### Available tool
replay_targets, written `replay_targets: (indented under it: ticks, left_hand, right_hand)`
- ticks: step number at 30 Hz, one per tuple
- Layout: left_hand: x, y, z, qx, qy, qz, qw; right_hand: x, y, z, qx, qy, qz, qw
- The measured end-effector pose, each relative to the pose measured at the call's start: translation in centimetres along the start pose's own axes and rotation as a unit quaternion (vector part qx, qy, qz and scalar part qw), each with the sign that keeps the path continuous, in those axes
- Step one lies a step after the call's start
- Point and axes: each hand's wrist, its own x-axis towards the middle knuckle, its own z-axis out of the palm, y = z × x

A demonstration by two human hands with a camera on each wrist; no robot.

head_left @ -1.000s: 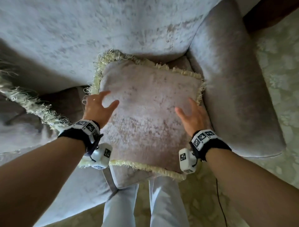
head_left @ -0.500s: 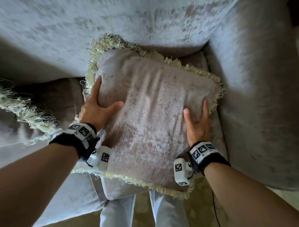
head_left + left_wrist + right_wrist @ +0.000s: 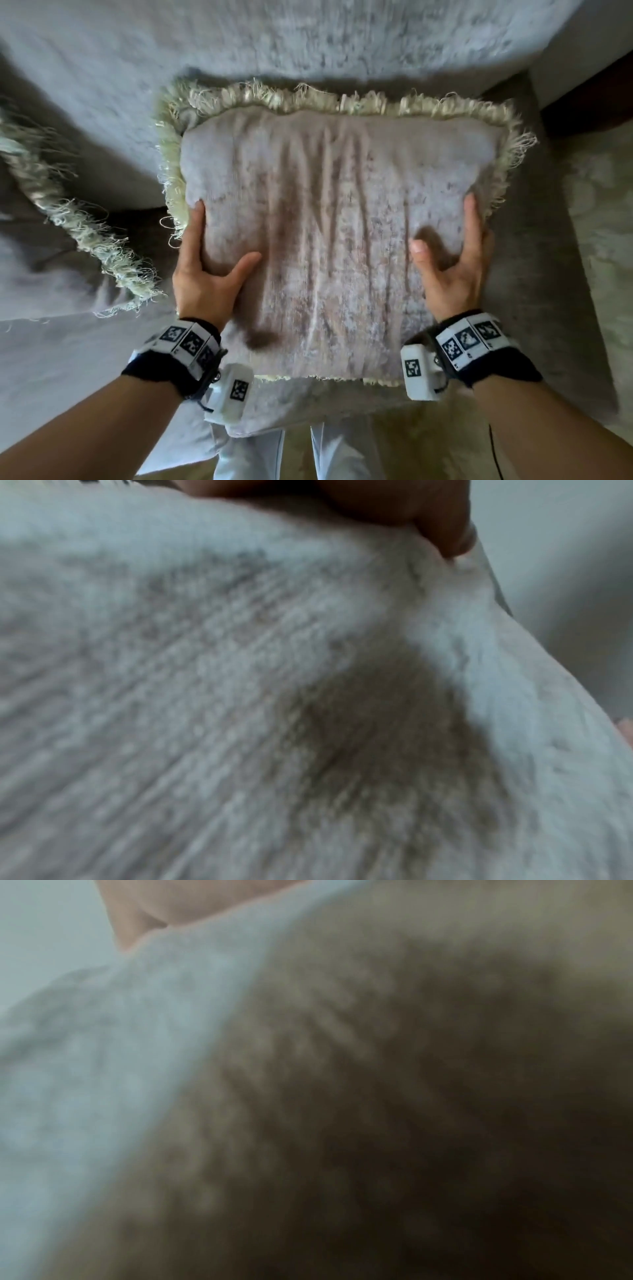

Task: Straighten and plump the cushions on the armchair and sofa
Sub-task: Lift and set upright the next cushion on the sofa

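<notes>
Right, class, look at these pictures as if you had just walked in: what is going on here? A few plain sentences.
A person stands over a grey upholstered seat and grips a fringed cushion by its two sides. The left hand holds the left edge and the right hand the right edge, each with its thumb on the front face. The cushion's fabric shows long creases between the hands. A second fringed cushion lies to the left, untouched.

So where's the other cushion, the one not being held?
Head view, far left: the other cushion lies beside the left hand, left of the held cushion.
</notes>
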Motion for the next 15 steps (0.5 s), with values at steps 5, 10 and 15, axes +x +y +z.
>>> replay_targets:
  ticks: [5, 10, 15]
  left_hand:
    - [1.0, 1.4, 0.1, -0.070, 0.067, 0.055, 0.994]
    - [3.9, 2.0, 1.1, -0.118, 0.131, 0.116, 0.977]
    - [6.8, 0.6, 3.3, -0.127, 0.138, 0.133, 0.973]
  right_hand:
    - [4.3, -3.1, 0.0, 0.009, 0.016, -0.165, 0.986]
    - [8.2, -4.7, 1.9, 0.028, 0.033, -0.255, 0.966]
    - [11.2, -3.2, 4.6, 0.055, 0.042, -0.273, 0.959]
